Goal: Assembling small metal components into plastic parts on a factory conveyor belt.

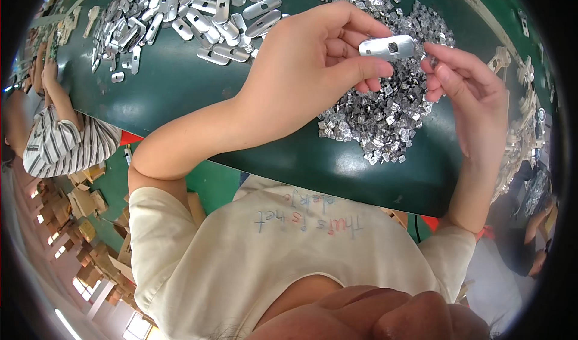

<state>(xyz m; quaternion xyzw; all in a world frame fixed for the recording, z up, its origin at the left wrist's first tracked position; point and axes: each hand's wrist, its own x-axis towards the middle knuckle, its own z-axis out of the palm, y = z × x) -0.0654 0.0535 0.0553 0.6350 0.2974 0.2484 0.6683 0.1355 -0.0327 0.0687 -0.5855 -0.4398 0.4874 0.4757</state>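
My left hand pinches a silver oblong metal plate between thumb and fingers. The plate has rounded ends and a dark squarish opening near its right end. Just right of it, my right hand is closed in a pinch, with a small grey metal piece partly hidden at the fingertips. The two hands are apart, above a heap of small square metal pieces on the dark green table.
Many more silver oblong plates lie piled at the far left of the table. Clear and whitish parts sit past its right side. At the left edge, another person in a striped shirt works near cardboard boxes.
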